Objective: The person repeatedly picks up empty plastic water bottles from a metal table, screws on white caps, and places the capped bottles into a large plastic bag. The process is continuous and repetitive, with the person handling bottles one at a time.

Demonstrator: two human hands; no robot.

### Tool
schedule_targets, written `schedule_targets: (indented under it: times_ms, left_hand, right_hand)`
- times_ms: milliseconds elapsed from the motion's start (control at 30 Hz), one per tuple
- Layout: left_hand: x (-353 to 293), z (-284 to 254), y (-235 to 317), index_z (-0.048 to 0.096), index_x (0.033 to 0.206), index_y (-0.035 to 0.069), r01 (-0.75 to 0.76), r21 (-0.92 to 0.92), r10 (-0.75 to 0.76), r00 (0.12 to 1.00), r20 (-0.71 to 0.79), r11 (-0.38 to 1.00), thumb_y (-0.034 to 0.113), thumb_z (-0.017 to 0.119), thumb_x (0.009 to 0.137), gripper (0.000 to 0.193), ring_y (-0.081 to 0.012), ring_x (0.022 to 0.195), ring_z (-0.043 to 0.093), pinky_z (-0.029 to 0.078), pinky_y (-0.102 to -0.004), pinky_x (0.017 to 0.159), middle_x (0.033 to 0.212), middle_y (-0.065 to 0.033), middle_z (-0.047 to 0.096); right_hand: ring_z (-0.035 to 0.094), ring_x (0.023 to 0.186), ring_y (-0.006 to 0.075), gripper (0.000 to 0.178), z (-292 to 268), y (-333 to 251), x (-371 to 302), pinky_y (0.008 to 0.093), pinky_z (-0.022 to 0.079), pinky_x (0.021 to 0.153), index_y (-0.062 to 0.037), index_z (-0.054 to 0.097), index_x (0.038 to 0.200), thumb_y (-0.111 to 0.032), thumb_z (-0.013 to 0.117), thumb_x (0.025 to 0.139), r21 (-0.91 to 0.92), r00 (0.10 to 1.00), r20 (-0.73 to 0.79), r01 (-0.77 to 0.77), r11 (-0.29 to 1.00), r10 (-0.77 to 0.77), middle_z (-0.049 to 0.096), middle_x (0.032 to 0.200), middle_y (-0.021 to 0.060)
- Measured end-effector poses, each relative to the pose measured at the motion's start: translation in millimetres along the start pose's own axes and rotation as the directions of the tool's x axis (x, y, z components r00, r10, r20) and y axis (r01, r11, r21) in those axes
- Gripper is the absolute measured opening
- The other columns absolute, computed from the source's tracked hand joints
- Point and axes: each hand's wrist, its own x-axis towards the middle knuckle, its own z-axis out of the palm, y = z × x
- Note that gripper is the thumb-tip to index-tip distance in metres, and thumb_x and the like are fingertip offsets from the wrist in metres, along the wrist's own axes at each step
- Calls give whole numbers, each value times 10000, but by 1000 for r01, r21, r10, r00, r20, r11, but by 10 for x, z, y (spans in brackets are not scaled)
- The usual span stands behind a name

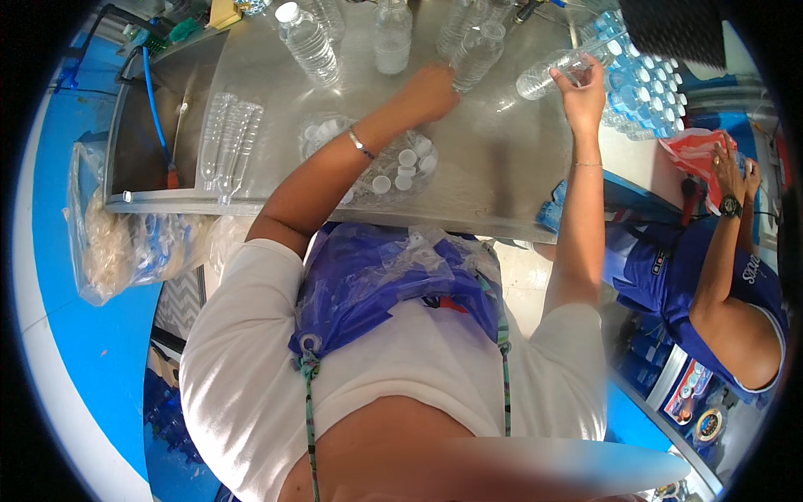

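My right hand (583, 96) grips a clear, empty-looking plastic bottle (539, 81), tilted on its side over the right part of the metal counter (493, 159). My left hand (432, 92) is closed, its knuckles up, beside the base of another clear bottle (479, 56). What its fingers hold, if anything, is hidden. Behind that hand stands a clear bottle (391, 46), and to the left a white-capped bottle (308, 43). Under my left forearm lies a clear plastic bag (422, 171) with white caps (382, 183) in and around it.
Several clear bottles (230, 142) lie beside the sink (138, 159) at left. Capped bottles (644, 88) are massed at the far right. A person in blue (711, 276) handles a red and white bag (698, 159) there. A bag (109, 243) hangs below the sink.
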Motion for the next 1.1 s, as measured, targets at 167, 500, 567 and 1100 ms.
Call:
schedule_targets:
  times_ms: [167,500,567,1100]
  left_hand:
    - [-227,-430,139,660,1041,36,-109,-258,145,981,126,960,179,593,807,282,-336,904,643,513,-375,812,959,-182,665]
    - [-451,-2827,507,651,981,19,-394,-590,562,818,125,705,176,558,847,227,-194,884,639,514,-314,800,939,-112,654]
    - [-445,-3004,605,647,976,20,-514,-472,636,758,141,716,166,555,841,220,-193,880,634,511,-312,799,936,-109,650]
    - [-633,-3221,800,617,943,27,-808,-92,814,579,53,581,88,530,798,180,-186,849,597,485,-298,788,916,-91,615]
  right_hand:
    - [628,1023,253,700,17,37,11,352,487,871,-60,475,1269,-286,831,710,109,1000,1,8,994,-8,647,1093,176]
    - [621,960,216,688,18,-325,-96,321,500,833,-9,454,1264,-248,816,730,171,994,36,-108,979,103,640,1053,159]
    - [609,980,187,664,-5,-454,-155,293,498,831,15,431,1266,-189,802,755,121,984,28,-181,976,179,628,1077,151]
    - [624,992,251,685,-15,-279,-141,352,517,815,-30,481,1262,-238,828,710,105,999,-8,-42,994,43,633,1072,180]
